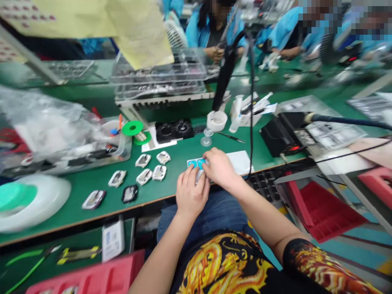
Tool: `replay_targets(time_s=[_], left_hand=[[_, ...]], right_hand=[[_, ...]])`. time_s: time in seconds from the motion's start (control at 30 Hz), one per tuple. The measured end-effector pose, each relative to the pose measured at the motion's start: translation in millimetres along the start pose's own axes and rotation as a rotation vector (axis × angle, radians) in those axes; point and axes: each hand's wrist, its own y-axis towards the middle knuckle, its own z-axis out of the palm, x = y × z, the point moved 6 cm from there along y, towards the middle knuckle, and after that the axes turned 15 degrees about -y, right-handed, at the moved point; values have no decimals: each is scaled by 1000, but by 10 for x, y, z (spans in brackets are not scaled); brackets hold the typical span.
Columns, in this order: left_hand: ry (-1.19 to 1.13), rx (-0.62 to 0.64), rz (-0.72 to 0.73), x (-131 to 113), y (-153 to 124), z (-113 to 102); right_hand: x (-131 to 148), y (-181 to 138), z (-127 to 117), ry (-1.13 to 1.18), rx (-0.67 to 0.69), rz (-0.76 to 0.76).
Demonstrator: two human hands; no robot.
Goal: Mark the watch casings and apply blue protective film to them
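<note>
At the bench's front edge, a small white sheet with light-blue squares (pixel 196 163) lies under my fingers. My left hand (pixel 192 191) is on its near side, fingers bent and gripping its left and near part. My right hand (pixel 221 168) grips the right side, its fingertips beside a blue square. The two hands touch, and they cover much of the sheet. Left of them rest several white watch-like housings (pixel 143 176) with parts inside, and a black one (pixel 130 193). A white paper (pixel 240 162) lies behind my right wrist.
A green solder spool (pixel 133 128), white round pot (pixel 217 121), tweezers (pixel 232 137) and black device with a red display (pixel 283 134) stand behind. A hanging black cable (pixel 251 81) drops right of my hands. A white-and-green container (pixel 33 200) is left. Co-workers in blue sleeves sit opposite.
</note>
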Motion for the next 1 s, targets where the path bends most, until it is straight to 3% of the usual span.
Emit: replay_targets(time_s=[1.0], left_hand=[[75,-5,63,-22,-2,34]], right_hand=[[59,118,-137,-89,91,-72]])
